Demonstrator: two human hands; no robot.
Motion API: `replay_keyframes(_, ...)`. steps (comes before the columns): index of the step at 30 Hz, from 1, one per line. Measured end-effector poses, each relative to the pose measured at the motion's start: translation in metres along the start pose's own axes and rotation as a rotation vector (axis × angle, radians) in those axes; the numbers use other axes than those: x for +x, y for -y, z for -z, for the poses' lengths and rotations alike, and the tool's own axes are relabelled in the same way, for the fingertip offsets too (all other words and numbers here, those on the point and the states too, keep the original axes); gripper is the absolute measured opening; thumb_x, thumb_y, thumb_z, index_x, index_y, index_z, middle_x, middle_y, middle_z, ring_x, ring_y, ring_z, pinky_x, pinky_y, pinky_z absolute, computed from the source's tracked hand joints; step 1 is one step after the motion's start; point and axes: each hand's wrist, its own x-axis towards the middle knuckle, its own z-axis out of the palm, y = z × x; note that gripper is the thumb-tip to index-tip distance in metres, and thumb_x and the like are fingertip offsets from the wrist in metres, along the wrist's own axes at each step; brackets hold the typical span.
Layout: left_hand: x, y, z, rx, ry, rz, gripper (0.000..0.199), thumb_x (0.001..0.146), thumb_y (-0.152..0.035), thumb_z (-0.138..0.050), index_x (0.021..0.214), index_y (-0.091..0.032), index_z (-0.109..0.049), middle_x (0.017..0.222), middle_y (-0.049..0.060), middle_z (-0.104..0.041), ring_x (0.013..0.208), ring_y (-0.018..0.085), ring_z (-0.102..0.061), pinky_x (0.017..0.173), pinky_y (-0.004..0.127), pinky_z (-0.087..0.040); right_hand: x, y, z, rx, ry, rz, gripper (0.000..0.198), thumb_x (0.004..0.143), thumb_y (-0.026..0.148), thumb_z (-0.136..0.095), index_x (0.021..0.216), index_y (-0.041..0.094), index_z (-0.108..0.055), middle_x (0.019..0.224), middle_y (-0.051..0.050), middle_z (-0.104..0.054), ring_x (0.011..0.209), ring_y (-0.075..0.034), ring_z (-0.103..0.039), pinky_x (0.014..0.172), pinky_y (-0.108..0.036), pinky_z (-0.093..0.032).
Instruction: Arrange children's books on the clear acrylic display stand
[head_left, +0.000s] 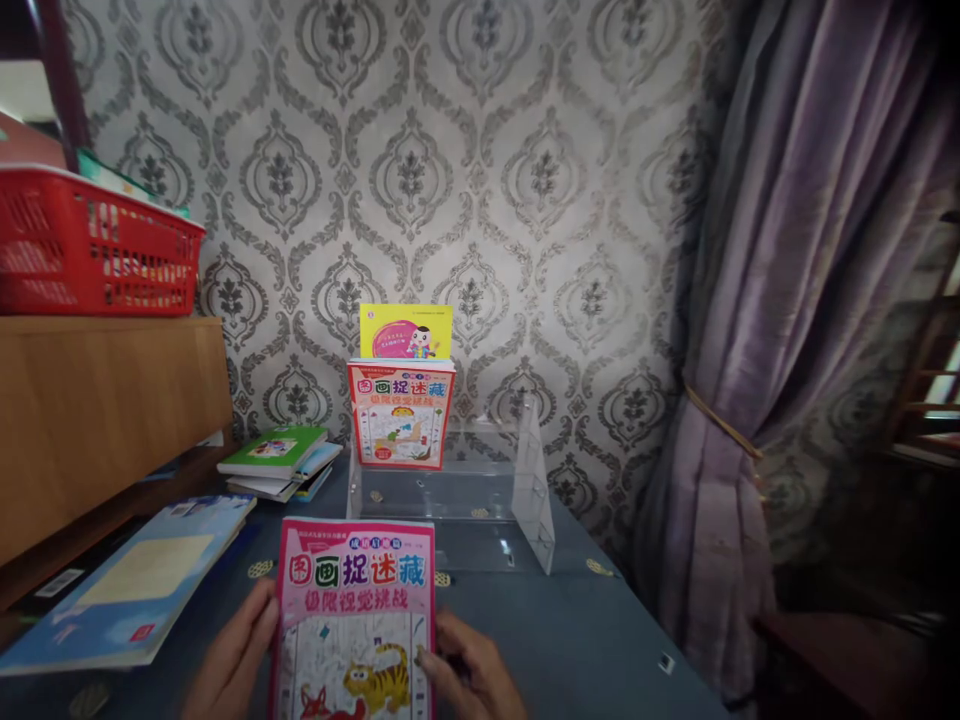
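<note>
A pink-bordered children's picture book (pixel 356 610) is held upright between my two hands, its cover with a striped cat turned toward me. My left hand (pixel 236 650) presses along the book's left edge with fingers together. On the opposite edge, my right hand (pixel 472 665) grips it, thumb over the cover and fingers partly behind. Beyond the book stands a clear acrylic tiered rack (pixel 534 480). A red-bordered picture book (pixel 401 415) rests in its left part, and a yellow book (pixel 405 325) rises behind that one on a higher tier.
On the dark table (pixel 585 640), a green book (pixel 274 450) tops a small stack left of the rack. Nearer lies a light-blue book (pixel 142 580). A wooden cabinet (pixel 112 400) at left carries a red plastic basket (pixel 105 245). Purple curtains (pixel 780 300) hang at right.
</note>
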Motion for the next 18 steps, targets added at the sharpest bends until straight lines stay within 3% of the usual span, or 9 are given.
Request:
replay_keyframes(4, -0.003, -0.043, -0.011, 0.165, 0.077, -0.186, 0.042, 0.063, -0.054, -0.075, 0.095, -0.029, -0.07, 0.101, 0.005, -0.074, 0.115, 0.036, -0.06, 0.089, 0.038, -0.056, 0.014, 0.009, 0.019, -0.102, -0.043, 0.006, 0.046, 0.095, 0.061, -0.048, 0.091, 0.019, -0.066, 0.079, -0.004, -0.065, 0.073, -0.017, -0.061, 0.068, -0.028, -0.052)
replay_keyframes(9, 0.014, -0.108, -0.043, 0.357, 0.218, -0.539, 0.034, 0.083, -0.056, -0.057, 0.092, -0.024, -0.067, 0.08, 0.004, -0.068, 0.075, 0.024, -0.061, 0.066, 0.03, -0.052, 0.052, 0.041, 0.054, -0.269, -0.062, 0.131, 0.032, 0.099, 0.047, -0.047, 0.095, 0.02, -0.064, 0.085, -0.003, -0.067, 0.076, -0.016, -0.062, 0.07, -0.026, -0.051)
replay_keyframes(14, 0.057, -0.155, -0.07, 0.396, 0.295, -0.715, 0.033, 0.091, -0.049, -0.044, 0.09, -0.02, -0.061, 0.081, 0.003, -0.065, 0.071, 0.021, -0.062, 0.068, 0.032, -0.053, 0.102, 0.068, 0.092, -0.447, -0.159, 0.31, 0.024, 0.098, 0.039, -0.048, 0.089, 0.02, -0.061, 0.081, -0.001, -0.066, 0.07, -0.015, -0.059, 0.064, -0.025, -0.05)
replay_keyframes(18, 0.08, -0.193, -0.087, 0.351, 0.27, -0.863, 0.029, 0.092, -0.043, -0.044, 0.096, -0.019, -0.061, 0.088, 0.004, -0.066, 0.086, 0.023, -0.064, 0.076, 0.034, -0.056, 0.144, 0.086, 0.122, -0.516, -0.236, 0.359, 0.022, 0.096, 0.037, -0.05, 0.091, 0.019, -0.062, 0.083, -0.002, -0.066, 0.075, -0.016, -0.062, 0.069, -0.027, -0.052)
